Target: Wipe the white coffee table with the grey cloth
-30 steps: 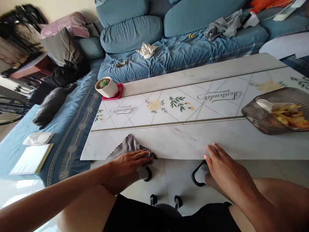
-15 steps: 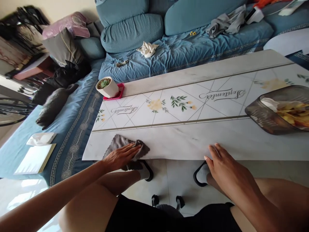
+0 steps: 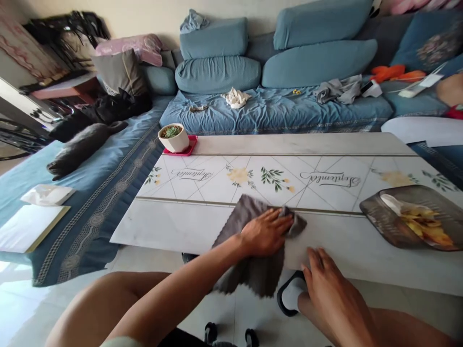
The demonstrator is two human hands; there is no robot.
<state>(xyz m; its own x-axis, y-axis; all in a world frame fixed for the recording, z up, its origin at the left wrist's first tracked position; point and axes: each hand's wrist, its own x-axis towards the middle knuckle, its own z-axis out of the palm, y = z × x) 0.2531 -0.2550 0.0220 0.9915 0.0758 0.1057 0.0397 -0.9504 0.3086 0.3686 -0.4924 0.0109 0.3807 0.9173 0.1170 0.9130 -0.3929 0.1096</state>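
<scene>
My left hand (image 3: 265,233) is shut on a bunched corner of a grey cloth with a pinked edge (image 3: 249,270), pressing it onto the tabletop. The cloth spreads over the table's near edge and hangs down. The table has a white marble-look top (image 3: 170,226) with a printed band of leaves, flowers and script. My right hand (image 3: 333,294) rests at the near edge, fingers apart, holding nothing, a short way right of the cloth.
A potted succulent (image 3: 173,138) stands on a red coaster (image 3: 191,144) at the far left of the table. A smoky glass dish of yellow food (image 3: 408,219) sits at the right. Blue sofas with cushions and clothes surround the table.
My left hand has slid right and farther onto the table with the cloth, which now drapes over the near edge. The view has swung level. My right hand stays near the edge.
</scene>
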